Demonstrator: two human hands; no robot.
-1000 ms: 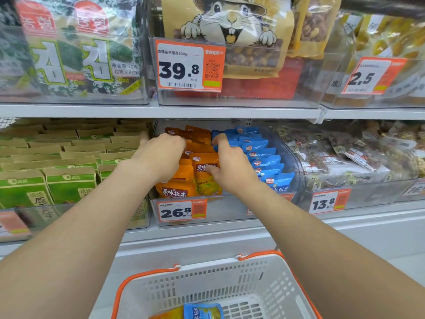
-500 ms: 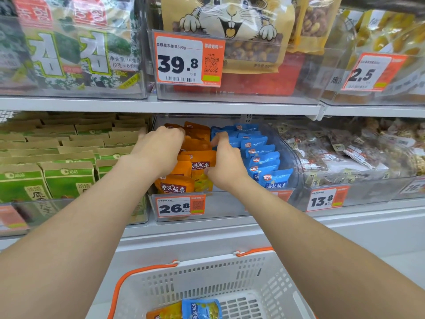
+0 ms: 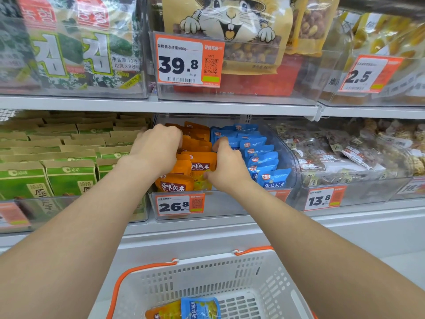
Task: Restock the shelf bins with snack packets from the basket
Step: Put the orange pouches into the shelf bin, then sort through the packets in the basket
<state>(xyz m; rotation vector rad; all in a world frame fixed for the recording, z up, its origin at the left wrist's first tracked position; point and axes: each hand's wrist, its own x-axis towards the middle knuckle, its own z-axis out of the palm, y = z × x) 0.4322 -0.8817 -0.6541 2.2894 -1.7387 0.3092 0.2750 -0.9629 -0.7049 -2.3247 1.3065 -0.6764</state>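
Both hands are inside a clear shelf bin [image 3: 230,204] on the lower shelf, which holds a row of orange snack packets [image 3: 176,184] on the left and blue snack packets [image 3: 272,178] on the right. My left hand [image 3: 156,149] lies curled over the orange row from the left, its fingertips hidden among the packets. My right hand [image 3: 226,165] grips the right edge of an upright orange packet [image 3: 200,165], thumb toward the blue row. Below, a white basket [image 3: 230,272] with orange handles holds a blue packet [image 3: 200,308] and an orange one [image 3: 163,311].
Green and tan cartons [image 3: 69,176] fill the bin to the left. Clear-wrapped snacks [image 3: 345,155] fill the bin to the right. The upper shelf carries seaweed packs [image 3: 69,42] and nut bags [image 3: 230,31]. Price tags hang on the bin fronts.
Both hands have stayed on the orange packets in the bin, shifting only slightly. The view has dipped a little, showing more of the basket.
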